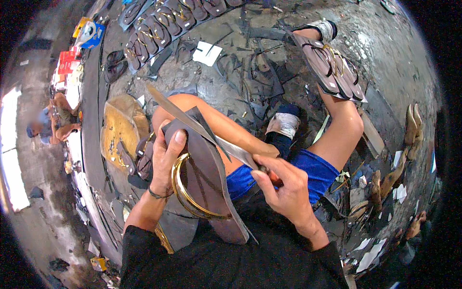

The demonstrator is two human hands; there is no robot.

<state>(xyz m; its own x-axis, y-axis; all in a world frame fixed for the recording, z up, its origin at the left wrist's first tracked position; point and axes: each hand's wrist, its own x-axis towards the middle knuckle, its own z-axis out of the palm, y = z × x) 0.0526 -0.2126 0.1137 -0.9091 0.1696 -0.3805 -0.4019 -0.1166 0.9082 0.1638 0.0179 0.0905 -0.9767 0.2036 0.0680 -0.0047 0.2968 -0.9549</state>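
Observation:
My left hand (165,161) is closed around a dark brown sandal (207,176) with a shiny gold strap, held tilted over my lap. Its thumb presses on the footbed near the upper end. In my right hand (291,190) is a long-bladed knife (178,111), its reddish handle mostly covered by the fingers. The blade slants up to the left and lies across the sandal's far edge, where a thin dark strip of sole material (209,130) stands out. Whether the blade is inside the material cannot be made out.
Rows of sandals (166,26) lie at the top. More sandals (332,67) rest on a sheet by my right leg. A worn wooden block (122,125) stands to the left, with sandals beside it. Dark offcuts (269,72) litter the floor. Another person (60,118) sits far left.

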